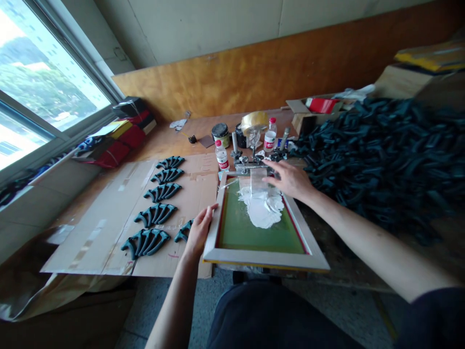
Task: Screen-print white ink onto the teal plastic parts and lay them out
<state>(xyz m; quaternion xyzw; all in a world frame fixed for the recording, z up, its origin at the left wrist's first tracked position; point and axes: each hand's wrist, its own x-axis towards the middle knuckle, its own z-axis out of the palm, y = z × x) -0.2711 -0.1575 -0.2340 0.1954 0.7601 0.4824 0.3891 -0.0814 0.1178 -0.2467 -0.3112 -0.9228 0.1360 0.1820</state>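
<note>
A framed screen (316,257) with a green mesh lies in front of me, its far side at a metal clamp (250,166). White paste (263,213) is spread on the upper part of the mesh. My left hand (201,227) is at the frame's left edge, fingers closed on it. At the far side of the screen, my right hand (288,179) has its fingers apart over a flat, pale scraper (258,179) that stands at the paste's far edge. Whether the fingertips touch the scraper is unclear.
Rows of dark green curved parts (147,242) lie on cardboard (98,232) at the left. A big heap of similar parts (385,155) fills the right. Bottles (222,156), a jar (220,133) and a tape roll (254,122) stand behind the clamp.
</note>
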